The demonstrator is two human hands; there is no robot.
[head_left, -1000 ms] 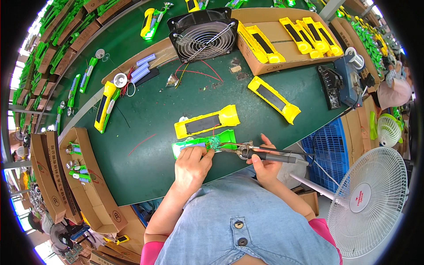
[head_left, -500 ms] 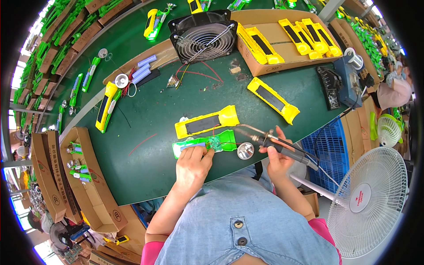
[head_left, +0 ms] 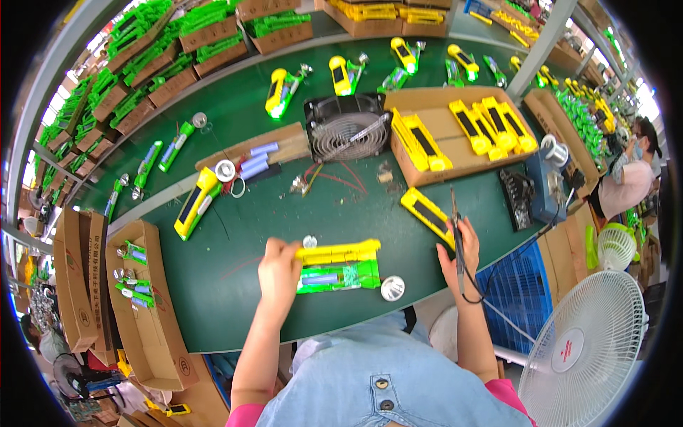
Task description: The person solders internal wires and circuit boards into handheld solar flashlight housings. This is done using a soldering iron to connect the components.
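My left hand (head_left: 279, 274) pinches the left end of a yellow flashlight housing (head_left: 341, 252), which is tilted on its long edge. Right in front of it lies a green housing half (head_left: 366, 274) with a blue battery cell and a small circuit board inside. A round silver reflector (head_left: 392, 288) rests at its right end. My right hand (head_left: 460, 256) is closed around a soldering iron (head_left: 457, 238), its tip pointing away from me. Another yellow housing (head_left: 425, 215) lies just left of the iron, its near end close to my fingertips.
A cardboard box (head_left: 425, 178) of yellow housings and a black fan (head_left: 348, 132) stand at the back. A blue soldering station (head_left: 544, 188) and a solder spool (head_left: 555, 151) are at right. Blue battery cells (head_left: 255, 164) lie back left. A white fan (head_left: 580, 349) stands lower right.
My left hand has gone from the green housing to the yellow one, which is now tilted up. The soldering iron has swung from pointing left over the work to upright, farther right.
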